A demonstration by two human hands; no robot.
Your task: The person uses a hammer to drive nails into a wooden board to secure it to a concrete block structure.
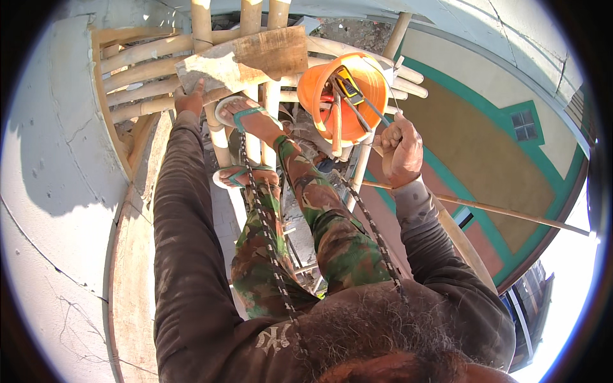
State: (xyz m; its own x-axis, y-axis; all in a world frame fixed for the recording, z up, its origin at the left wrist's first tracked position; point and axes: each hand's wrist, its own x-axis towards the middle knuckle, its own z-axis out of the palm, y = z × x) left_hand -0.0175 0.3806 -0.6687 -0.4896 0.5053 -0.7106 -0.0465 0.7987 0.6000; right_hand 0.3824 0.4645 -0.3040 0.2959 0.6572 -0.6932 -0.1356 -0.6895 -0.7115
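My left hand [189, 98] grips the lower left corner of a short, rough wooden board [271, 56], thumb on top; its other fingers are partly hidden. The board lies across several bamboo poles in front of my feet. My right hand [402, 152] is closed, at the thin wire handle of an orange bucket [311, 86]. The bucket tilts toward me on the bamboo. Inside are a yellow and black tape measure [348, 85], a tool with a wooden handle [336, 124], red-handled pliers [327, 102] and a long metal tool [375, 110].
My sandalled feet [246, 118] stand on bamboo poles [147, 81], with gaps and rubble below. A pale wall [57, 159] with a wood-framed opening rises at left, beside a long plank [131, 274]. A green-trimmed wall [472, 134] lies below right. Patterned cords hang before me.
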